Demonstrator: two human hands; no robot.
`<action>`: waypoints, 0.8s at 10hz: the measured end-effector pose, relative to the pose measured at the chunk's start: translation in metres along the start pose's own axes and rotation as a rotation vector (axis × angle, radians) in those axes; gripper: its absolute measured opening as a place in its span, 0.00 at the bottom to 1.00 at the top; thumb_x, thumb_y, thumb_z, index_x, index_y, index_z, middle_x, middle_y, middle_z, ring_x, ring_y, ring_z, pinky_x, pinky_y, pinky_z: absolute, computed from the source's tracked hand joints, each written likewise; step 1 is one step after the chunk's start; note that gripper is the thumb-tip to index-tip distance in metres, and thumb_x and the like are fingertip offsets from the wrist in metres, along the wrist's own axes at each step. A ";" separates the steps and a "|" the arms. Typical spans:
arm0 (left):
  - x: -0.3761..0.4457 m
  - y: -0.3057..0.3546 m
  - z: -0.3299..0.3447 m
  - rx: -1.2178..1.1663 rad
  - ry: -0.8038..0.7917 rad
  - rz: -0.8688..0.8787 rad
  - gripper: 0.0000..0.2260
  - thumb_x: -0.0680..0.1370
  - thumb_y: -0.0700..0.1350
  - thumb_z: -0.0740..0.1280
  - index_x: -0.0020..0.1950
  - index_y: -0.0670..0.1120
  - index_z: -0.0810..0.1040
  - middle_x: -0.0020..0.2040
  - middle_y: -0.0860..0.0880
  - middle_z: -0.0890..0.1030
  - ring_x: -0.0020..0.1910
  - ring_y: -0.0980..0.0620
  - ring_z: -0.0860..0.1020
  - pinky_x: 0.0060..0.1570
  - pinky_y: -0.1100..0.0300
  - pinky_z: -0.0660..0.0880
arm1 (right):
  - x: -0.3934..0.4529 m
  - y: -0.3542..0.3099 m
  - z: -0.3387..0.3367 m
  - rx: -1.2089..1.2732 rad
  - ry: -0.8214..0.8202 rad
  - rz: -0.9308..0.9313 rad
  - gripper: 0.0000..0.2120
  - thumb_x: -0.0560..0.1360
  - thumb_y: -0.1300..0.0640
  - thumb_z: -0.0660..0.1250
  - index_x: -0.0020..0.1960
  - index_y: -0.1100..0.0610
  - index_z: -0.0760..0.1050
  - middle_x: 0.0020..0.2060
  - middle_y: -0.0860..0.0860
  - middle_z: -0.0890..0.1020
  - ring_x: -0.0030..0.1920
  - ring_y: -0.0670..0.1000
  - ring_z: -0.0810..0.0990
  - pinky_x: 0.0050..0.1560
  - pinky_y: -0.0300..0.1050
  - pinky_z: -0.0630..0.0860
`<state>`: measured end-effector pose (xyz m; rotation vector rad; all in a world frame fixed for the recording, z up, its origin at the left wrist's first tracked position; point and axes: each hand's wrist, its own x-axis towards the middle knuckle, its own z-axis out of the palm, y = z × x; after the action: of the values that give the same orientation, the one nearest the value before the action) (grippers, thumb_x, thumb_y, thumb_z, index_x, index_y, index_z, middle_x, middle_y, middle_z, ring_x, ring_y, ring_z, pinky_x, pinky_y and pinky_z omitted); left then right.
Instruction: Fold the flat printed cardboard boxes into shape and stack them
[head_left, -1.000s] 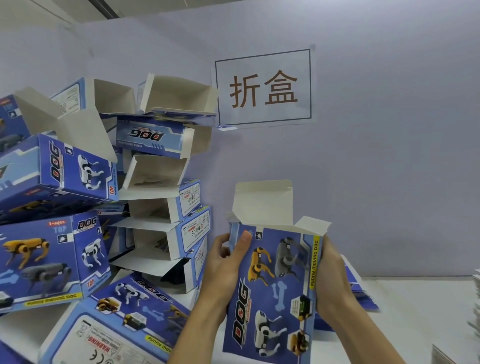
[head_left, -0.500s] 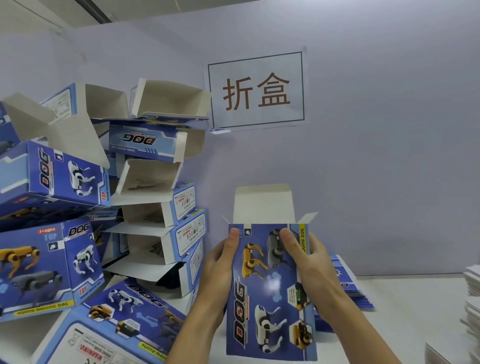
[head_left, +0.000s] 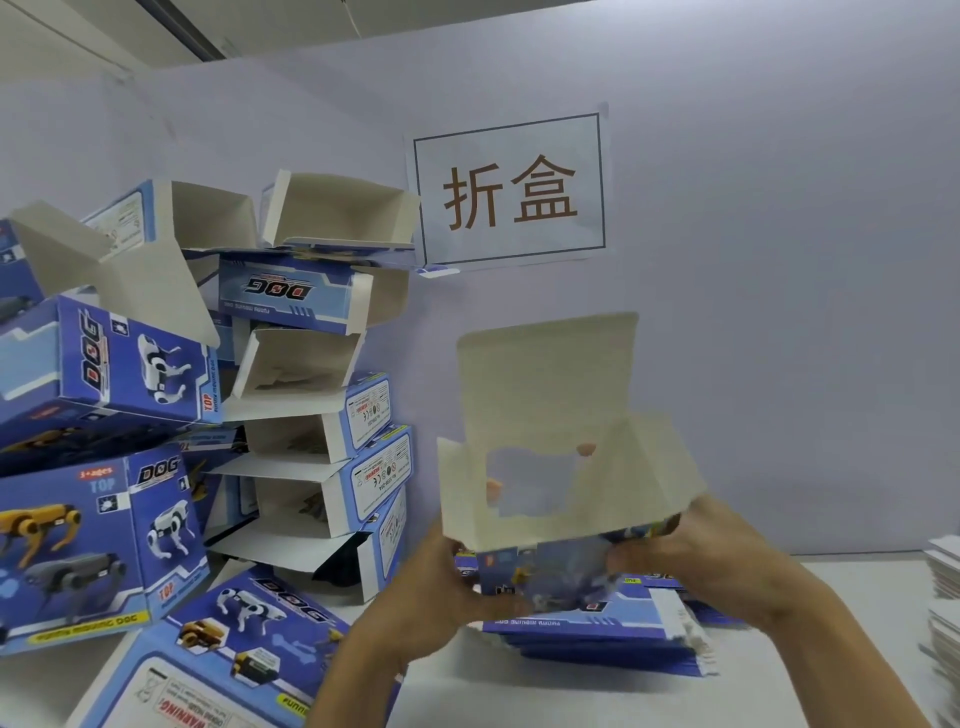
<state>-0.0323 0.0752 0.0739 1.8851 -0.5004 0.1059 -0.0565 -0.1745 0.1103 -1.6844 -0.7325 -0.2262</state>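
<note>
I hold a blue printed cardboard box (head_left: 550, 410) up over the table, tipped so that I look straight through its open grey inside. Its top flap stands up and its side flaps spread outward. My left hand (head_left: 441, 582) grips the box's lower left side, and fingertips show through the opening. My right hand (head_left: 691, 556) grips the lower right side, with a fingertip showing inside. Under the box lies a stack of flat printed boxes (head_left: 597, 631).
A tall, leaning pile of folded blue boxes (head_left: 311, 415) fills the left side, several with open flaps. More folded boxes (head_left: 104, 519) lie at the near left. A paper sign (head_left: 511, 189) hangs on the wall. White stacked sheets (head_left: 943, 597) sit at the right edge.
The box was held upright with its printed front toward me. It has been tipped back and opened out, and I see through its inside now. Both hands shifted to its lower edge.
</note>
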 end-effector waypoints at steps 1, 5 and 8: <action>0.001 -0.002 -0.001 0.002 0.084 0.038 0.27 0.66 0.34 0.80 0.62 0.41 0.75 0.51 0.50 0.81 0.42 0.69 0.81 0.36 0.76 0.73 | -0.004 -0.011 -0.003 -0.058 -0.027 0.037 0.38 0.54 0.54 0.80 0.63 0.48 0.75 0.47 0.44 0.86 0.47 0.42 0.84 0.41 0.30 0.77; -0.001 0.055 0.022 -0.228 -0.168 0.136 0.19 0.72 0.62 0.69 0.61 0.59 0.80 0.56 0.51 0.85 0.54 0.50 0.84 0.50 0.60 0.80 | -0.030 0.056 -0.023 1.399 -0.125 0.118 0.35 0.84 0.42 0.34 0.79 0.67 0.50 0.73 0.77 0.55 0.76 0.72 0.53 0.74 0.56 0.57; 0.059 0.223 -0.080 -0.470 0.330 0.260 0.32 0.75 0.73 0.57 0.70 0.54 0.74 0.66 0.46 0.80 0.61 0.43 0.80 0.49 0.45 0.81 | -0.015 0.114 -0.025 0.831 0.614 0.349 0.21 0.82 0.48 0.53 0.65 0.53 0.79 0.51 0.57 0.86 0.50 0.61 0.84 0.53 0.53 0.72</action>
<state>-0.0526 0.0682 0.3171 1.3059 -0.4892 0.4270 0.0031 -0.2119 0.0163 -0.8414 -0.0257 -0.1468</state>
